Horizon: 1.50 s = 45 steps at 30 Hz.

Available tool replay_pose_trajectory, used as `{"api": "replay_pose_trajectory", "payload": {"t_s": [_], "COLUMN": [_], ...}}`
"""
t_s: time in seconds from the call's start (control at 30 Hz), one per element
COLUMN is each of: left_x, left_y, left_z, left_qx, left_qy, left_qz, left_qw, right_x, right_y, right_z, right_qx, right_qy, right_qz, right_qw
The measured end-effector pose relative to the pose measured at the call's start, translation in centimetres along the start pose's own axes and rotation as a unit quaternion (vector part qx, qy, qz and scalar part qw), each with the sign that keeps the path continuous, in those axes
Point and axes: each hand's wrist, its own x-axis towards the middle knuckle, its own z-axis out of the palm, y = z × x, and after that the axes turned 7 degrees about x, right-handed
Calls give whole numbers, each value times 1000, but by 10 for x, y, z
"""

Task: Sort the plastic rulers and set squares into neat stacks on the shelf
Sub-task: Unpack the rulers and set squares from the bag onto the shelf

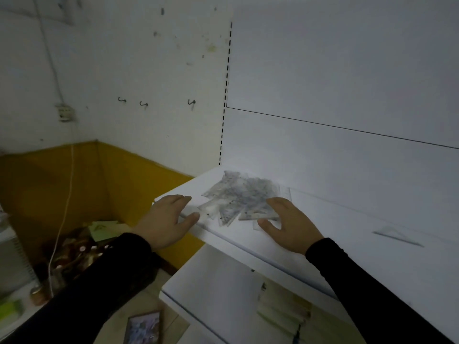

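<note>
Two hands out over a white shelf [347, 234], black sleeves [372, 289] to the wrists. Between them a loose pile [238, 196] of clear plastic rulers and set squares — overlapping at all angles, near the shelf's left end and close to the back panel [347, 150]. Left hand [166, 222] flat at the shelf's front left corner, fingers straight and close together, thumb stretched toward the pile; touching or just short of the nearest piece, hard to tell through the blur. Holding nothing. Right hand [289, 223] spread on the pile's right edge, fingers extended, fingertips resting on the outermost pieces, thumb on the shelf in front; pressing rather than gripping, nothing pinched. Well apart to the right, alone on the shelf, a single set square [397, 235] lying flat. Just behind the pile's right side, a ruler [285, 192] against the back panel, faint. Below, a lower shelf [218, 289] with pale flat packets [283, 309] stacked on it. Left of the shelving — a white wall [124, 70] with three small hooks [191, 103], a yellow lower band [74, 180], a white cable [62, 219] hanging down, and a box of cluttered items [82, 252] on the floor, too dim to make out.
</note>
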Motion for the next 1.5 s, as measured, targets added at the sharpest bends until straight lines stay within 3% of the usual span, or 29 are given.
{"api": "replay_pose_trajectory", "payload": {"t_s": [0.4, 0.67, 0.87, 1.07, 1.27, 1.37, 1.5], "left_x": [90, 157, 191, 213, 230, 241, 254], "left_y": [-6, 14, 34, 39, 15, 0, -13], "left_z": [23, 54, 67, 88, 76, 80, 88], "left_qx": [29, 10, 12, 34, 13, -7, 41], "left_qy": [-40, -59, -68, -84, -122, -93, -121], "left_qz": [62, 128, 215, 299, 285, 211, 120], "left_qw": [997, 990, 974, 950, 951, 973, 985], "right_x": [103, 139, 160, 163, 153, 148, 143], "right_y": [41, 76, 79, 78, 73, 71, 71], "right_z": [13, 20, 25, 21, 16, 13, 9], "right_qx": [-7, -13, -56, -49, -63, -72, -88], "right_qy": [-7, -56, -106, -108, -102, -110, -137], "right_qz": [49, 101, 112, 155, 202, 215, 219], "right_qw": [999, 993, 986, 981, 972, 968, 962]}}
